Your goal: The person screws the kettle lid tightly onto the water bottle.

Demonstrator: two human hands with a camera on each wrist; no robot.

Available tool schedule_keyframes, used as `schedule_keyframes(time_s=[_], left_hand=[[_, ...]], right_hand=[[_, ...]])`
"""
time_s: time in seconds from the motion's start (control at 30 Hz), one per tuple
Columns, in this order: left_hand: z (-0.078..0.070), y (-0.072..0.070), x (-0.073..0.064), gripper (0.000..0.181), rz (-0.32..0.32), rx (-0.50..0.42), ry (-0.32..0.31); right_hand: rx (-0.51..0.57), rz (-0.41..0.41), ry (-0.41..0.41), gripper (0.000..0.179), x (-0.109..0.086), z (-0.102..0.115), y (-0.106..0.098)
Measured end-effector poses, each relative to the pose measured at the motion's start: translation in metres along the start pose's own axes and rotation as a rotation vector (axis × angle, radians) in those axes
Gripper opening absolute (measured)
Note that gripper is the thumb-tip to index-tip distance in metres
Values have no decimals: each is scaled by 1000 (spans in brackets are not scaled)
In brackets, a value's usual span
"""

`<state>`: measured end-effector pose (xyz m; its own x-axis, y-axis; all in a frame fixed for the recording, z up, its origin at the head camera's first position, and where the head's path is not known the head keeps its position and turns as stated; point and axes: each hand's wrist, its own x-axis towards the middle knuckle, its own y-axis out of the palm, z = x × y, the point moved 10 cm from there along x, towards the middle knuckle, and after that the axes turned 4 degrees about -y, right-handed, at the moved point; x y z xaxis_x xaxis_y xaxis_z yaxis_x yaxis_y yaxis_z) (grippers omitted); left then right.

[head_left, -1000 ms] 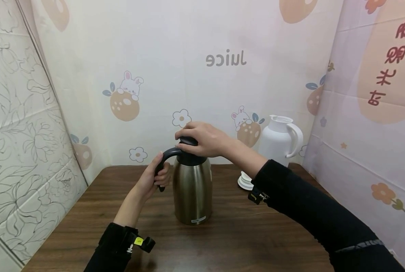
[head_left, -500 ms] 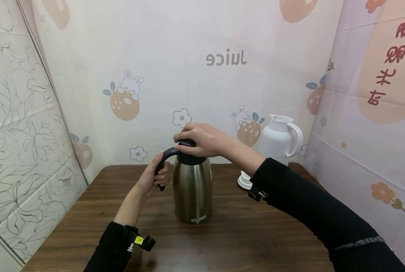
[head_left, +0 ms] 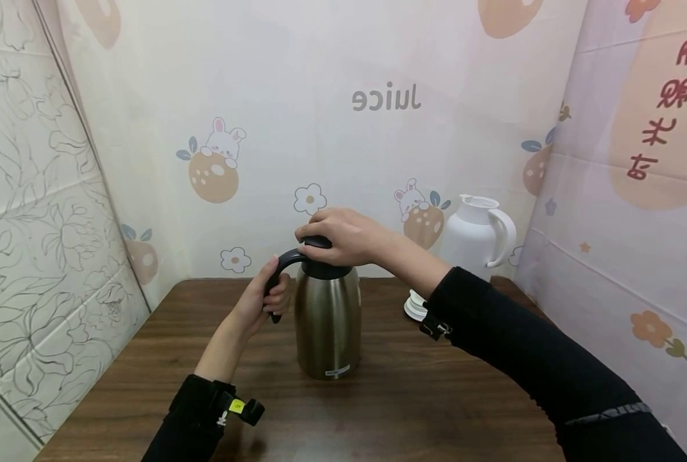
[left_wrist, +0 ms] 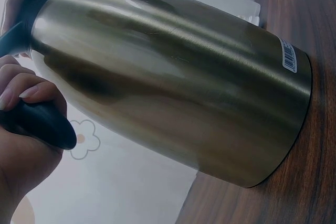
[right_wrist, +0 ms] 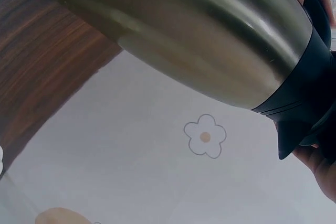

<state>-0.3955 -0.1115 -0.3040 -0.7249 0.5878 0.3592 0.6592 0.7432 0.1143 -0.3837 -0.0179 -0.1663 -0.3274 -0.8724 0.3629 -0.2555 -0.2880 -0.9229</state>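
A steel thermos jug [head_left: 328, 324] with a brushed, brownish sheen stands upright on the wooden table. My left hand [head_left: 259, 298] grips its curved black handle [head_left: 287, 258], fingers wrapped round it; the handle's lower end [left_wrist: 50, 125] pokes out in the left wrist view. Over the jug's top, my right hand [head_left: 351, 237] holds the black lid [head_left: 317, 242], with fingers on its far side and thumb on the near side. The palm hides part of the lid. In the right wrist view the black spout [right_wrist: 290, 137] points away from the handle.
At the back right stands a white jug [head_left: 467, 234] with its handle to the right, partly behind my right arm. A white lid [head_left: 415, 309] lies on the table [head_left: 412, 398] near it. Printed cloth walls [head_left: 297, 77] enclose the back and sides.
Since the oldest frame, my right hand and the black lid have shifted very slightly down and left. My left hand keeps its grip on the handle, and the jug stays in place.
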Motion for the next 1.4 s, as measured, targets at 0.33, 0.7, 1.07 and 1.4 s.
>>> schedule_keyframes(time_s=[0.33, 0.7, 1.07, 1.4], left_hand=[[-2, 1, -1, 58, 18, -11, 19], [-1, -2, -1, 58, -12, 1, 7], [0, 0, -1, 58, -5, 0, -9], [1, -2, -2, 58, -21, 39, -3]], right_hand=[[-65, 19, 119, 21, 6, 2, 1], [-152, -7, 323, 31, 7, 4, -1], [-83, 89, 440, 45, -6, -2, 4], [61, 113, 229, 61, -17, 0, -3]])
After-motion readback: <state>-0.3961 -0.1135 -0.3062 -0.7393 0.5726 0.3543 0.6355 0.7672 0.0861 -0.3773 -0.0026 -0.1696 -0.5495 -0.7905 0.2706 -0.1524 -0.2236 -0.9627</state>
